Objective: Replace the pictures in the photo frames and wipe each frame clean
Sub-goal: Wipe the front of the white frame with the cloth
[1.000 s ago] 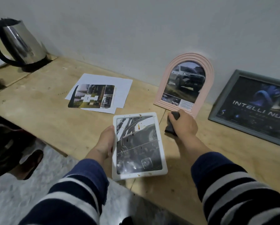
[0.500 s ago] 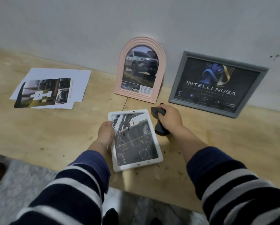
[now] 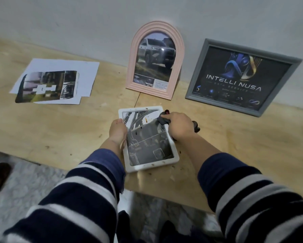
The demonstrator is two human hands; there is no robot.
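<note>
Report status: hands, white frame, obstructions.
Left hand grips white rectangular frame by its left edge. Right hand presses dark cloth on its spotted glass. Nothing in the way.

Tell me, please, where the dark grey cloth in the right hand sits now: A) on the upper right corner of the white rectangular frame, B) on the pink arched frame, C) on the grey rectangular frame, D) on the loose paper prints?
A: the right hand presses the dark grey cloth on the white rectangular frame, at its upper right corner.

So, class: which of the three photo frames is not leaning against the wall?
The white frame, held at the table edge by the left hand; pink arched and grey frames lean.
</note>
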